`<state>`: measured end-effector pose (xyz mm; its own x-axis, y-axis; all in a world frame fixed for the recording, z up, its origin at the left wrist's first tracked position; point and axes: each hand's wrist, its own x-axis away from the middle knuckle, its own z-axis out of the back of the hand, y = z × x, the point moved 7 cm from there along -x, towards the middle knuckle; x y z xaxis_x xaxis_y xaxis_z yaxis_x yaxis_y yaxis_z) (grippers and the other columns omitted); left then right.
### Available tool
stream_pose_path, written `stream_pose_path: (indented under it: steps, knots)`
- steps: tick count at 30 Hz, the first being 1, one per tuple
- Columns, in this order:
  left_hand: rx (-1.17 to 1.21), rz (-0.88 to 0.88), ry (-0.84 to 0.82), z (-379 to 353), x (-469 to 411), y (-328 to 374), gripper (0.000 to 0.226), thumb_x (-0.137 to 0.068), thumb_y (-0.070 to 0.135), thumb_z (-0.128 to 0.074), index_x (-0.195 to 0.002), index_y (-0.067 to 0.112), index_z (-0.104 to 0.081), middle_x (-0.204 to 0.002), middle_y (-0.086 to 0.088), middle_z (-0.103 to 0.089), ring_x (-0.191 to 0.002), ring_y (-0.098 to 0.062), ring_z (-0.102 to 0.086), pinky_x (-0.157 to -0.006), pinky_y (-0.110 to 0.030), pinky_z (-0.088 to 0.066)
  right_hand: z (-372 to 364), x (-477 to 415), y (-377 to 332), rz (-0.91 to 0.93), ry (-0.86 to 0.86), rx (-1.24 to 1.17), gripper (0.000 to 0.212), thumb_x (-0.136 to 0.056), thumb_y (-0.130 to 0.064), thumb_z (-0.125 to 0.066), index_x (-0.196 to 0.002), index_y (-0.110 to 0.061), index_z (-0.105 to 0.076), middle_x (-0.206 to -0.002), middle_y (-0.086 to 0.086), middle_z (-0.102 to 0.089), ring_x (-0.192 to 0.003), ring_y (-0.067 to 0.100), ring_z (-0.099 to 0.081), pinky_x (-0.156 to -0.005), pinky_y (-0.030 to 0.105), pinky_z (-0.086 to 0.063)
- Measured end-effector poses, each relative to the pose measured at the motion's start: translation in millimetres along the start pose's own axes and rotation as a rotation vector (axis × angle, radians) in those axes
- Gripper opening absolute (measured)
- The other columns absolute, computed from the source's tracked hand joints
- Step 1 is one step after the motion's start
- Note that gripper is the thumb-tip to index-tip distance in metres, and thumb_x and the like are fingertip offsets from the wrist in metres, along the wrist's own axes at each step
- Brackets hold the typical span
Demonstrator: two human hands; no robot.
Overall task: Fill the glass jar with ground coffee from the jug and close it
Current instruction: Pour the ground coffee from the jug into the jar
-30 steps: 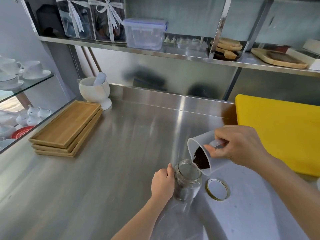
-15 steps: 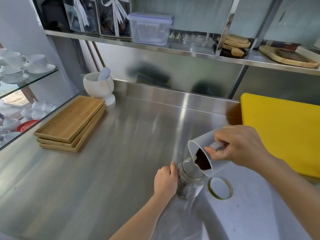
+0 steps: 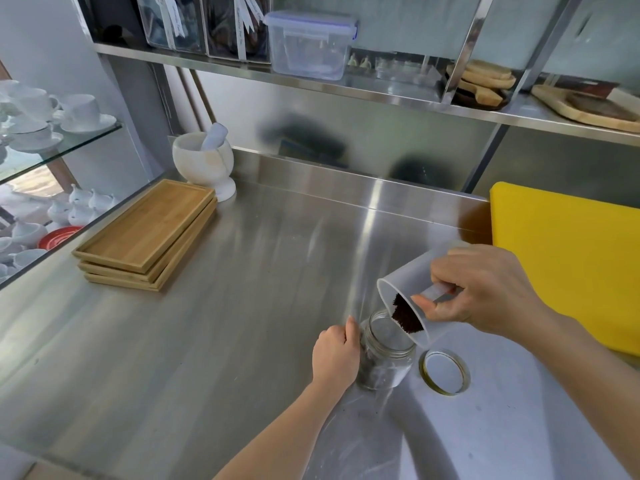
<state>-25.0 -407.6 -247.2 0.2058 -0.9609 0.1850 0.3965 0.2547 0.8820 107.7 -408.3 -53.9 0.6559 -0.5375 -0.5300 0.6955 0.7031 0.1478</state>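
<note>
A clear glass jar [image 3: 388, 355] stands upright and open on the steel counter [image 3: 194, 341]. My left hand [image 3: 335, 355] grips its left side. My right hand [image 3: 485, 289] holds a white jug [image 3: 405, 278] by its handle, tipped steeply left with its mouth over the jar's opening. Dark ground coffee [image 3: 406, 315] lies at the jug's lower lip. A little dark coffee shows in the jar's bottom. The jar's round lid [image 3: 445, 372], gold-rimmed, lies flat on the counter just right of the jar.
A yellow cutting board [image 3: 571, 265] lies at the right. Stacked wooden trays [image 3: 145, 233] and a white mortar with pestle [image 3: 204, 164] sit at the back left. Glass shelves with white cups [image 3: 79, 109] are at far left. A steel shelf above carries a plastic container [image 3: 308, 43].
The jug has tipped a little further and its lip has come lower over the jar's mouth. The coffee has slid toward the lip. My left hand stays on the jar.
</note>
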Motion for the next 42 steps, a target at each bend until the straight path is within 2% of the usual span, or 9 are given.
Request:
stream_pose_path:
  steps: [7,11,15,20,24,29,34,38,42]
  knots:
    - [0.001,-0.008,0.003,1,1,1,0.054,-0.097,0.027,-0.035,-0.049,0.014,-0.013,-0.047,-0.001,-0.018,-0.046,-0.018,-0.018,-0.046,-0.034,-0.015,-4,1,2,-0.015,0.005,-0.002,0.045,-0.072,-0.049,-0.052,-0.048,-0.011,-0.048,-0.047,0.004,-0.051,-0.042,0.02,-0.043,-0.035,0.027,-0.041]
    - [0.002,-0.009,0.005,2,2,2,0.054,-0.096,0.026,-0.035,-0.048,0.014,-0.013,-0.046,0.0,-0.017,-0.046,-0.017,-0.017,-0.046,-0.033,-0.014,-5,2,2,-0.022,-0.027,-0.007,0.041,-0.069,-0.047,-0.062,-0.05,-0.014,-0.046,-0.05,-0.003,-0.045,-0.048,0.011,-0.032,-0.044,0.011,-0.022]
    - [-0.003,-0.007,0.004,1,1,3,0.054,-0.096,0.026,-0.034,-0.049,0.014,-0.013,-0.047,0.0,-0.018,-0.046,-0.016,-0.018,-0.047,-0.033,-0.015,-5,4,2,-0.025,-0.037,0.014,0.034,-0.059,-0.038,-0.072,-0.051,-0.017,-0.046,-0.05,-0.002,-0.048,-0.051,0.009,-0.029,-0.053,0.008,-0.013]
    - [0.005,-0.012,0.003,2,2,4,0.054,-0.096,0.026,-0.035,-0.048,0.015,-0.013,-0.046,0.0,-0.018,-0.045,-0.016,-0.018,-0.046,-0.033,-0.014,1,3,2,-0.05,-0.004,-0.014,0.037,-0.066,-0.041,-0.067,-0.055,-0.022,-0.038,-0.049,0.001,-0.05,-0.05,0.011,-0.03,-0.051,0.008,-0.018]
    - [0.007,-0.012,0.006,2,2,3,0.054,-0.097,0.026,-0.035,-0.048,0.014,-0.013,-0.046,0.0,-0.018,-0.045,-0.017,-0.017,-0.047,-0.033,-0.014,3,5,3,-0.045,0.005,-0.035,0.035,-0.071,-0.047,-0.054,-0.054,-0.018,-0.043,-0.051,0.001,-0.05,-0.051,0.012,-0.032,-0.051,0.01,-0.024]
    - [0.004,-0.013,0.013,2,2,4,0.055,-0.097,0.026,-0.035,-0.047,0.014,-0.013,-0.045,0.0,-0.017,-0.045,-0.016,-0.017,-0.046,-0.033,-0.014,1,5,3,-0.059,-0.014,-0.015,0.037,-0.068,-0.045,-0.064,-0.053,-0.016,-0.047,-0.051,0.002,-0.052,-0.05,0.011,-0.032,-0.052,0.009,-0.023]
    - [0.005,-0.012,0.017,2,2,3,0.056,-0.097,0.026,-0.035,-0.047,0.014,-0.013,-0.045,-0.001,-0.018,-0.045,-0.017,-0.018,-0.046,-0.034,-0.014,4,5,1,-0.043,0.013,-0.022,0.038,-0.072,-0.046,-0.054,-0.053,-0.014,-0.049,-0.052,0.003,-0.052,-0.051,0.012,-0.034,-0.05,0.011,-0.028]
    - [0.006,-0.002,0.014,1,1,1,0.056,-0.096,0.027,-0.035,-0.047,0.014,-0.014,-0.045,-0.001,-0.019,-0.045,-0.017,-0.019,-0.05,-0.035,-0.015,5,4,0,-0.04,0.02,-0.005,0.038,-0.07,-0.045,-0.06,-0.052,-0.014,-0.048,-0.05,0.003,-0.05,-0.051,0.012,-0.031,-0.051,0.01,-0.022]
    - [0.008,-0.003,0.012,1,1,1,0.055,-0.096,0.026,-0.035,-0.047,0.013,-0.014,-0.045,-0.001,-0.019,-0.046,-0.018,-0.019,-0.056,-0.033,-0.019,8,2,0,-0.033,0.033,-0.029,0.039,-0.072,-0.044,-0.055,-0.051,-0.013,-0.049,-0.05,0.004,-0.05,-0.049,0.013,-0.032,-0.044,0.019,-0.033]
